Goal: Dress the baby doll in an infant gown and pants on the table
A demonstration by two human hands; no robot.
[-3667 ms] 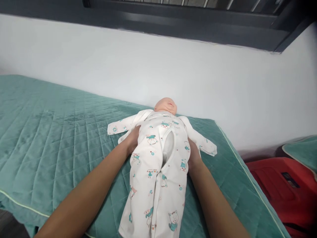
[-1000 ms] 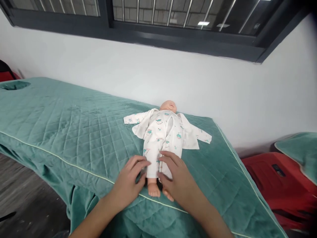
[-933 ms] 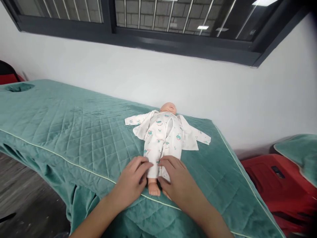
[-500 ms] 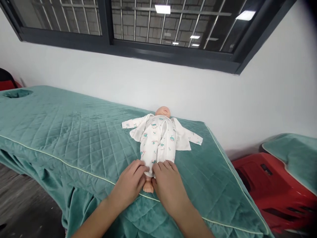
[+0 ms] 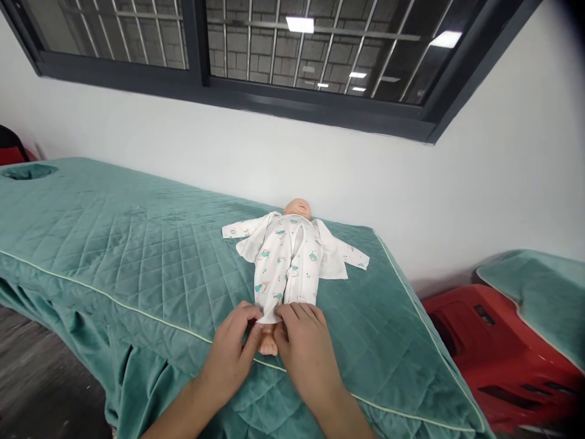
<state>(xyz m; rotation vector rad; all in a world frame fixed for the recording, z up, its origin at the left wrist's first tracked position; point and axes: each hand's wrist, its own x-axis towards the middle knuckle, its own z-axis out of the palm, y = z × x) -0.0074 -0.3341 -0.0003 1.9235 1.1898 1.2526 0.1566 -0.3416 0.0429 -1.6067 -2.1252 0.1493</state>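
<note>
A baby doll [image 5: 298,208] lies on its back on the green quilted bed, head toward the wall. White printed baby clothes [image 5: 287,256] cover its body, with the sleeves spread to both sides and the jacket fronts folded open. At the doll's left-side trouser cuff in the picture, my left hand [image 5: 233,344] pinches the hem between thumb and fingers. My right hand [image 5: 306,347] grips the other edge of that same hem, its fingers curled over the cloth. One bare doll foot [image 5: 268,344] shows between my hands; the other is hidden behind my right hand.
The green quilted bed cover [image 5: 150,244] has pale piping along its edge and a face hole [image 5: 30,172] at the far left. A white wall [image 5: 183,140] and dark window frame [image 5: 315,110] stand behind. Red plastic stools [image 5: 489,341] are to the right, beside another green cloth [image 5: 543,305].
My left hand has turned, its thumb now beneath the trouser hem, which is drawn out flatter between both hands. The view has shifted slightly.
</note>
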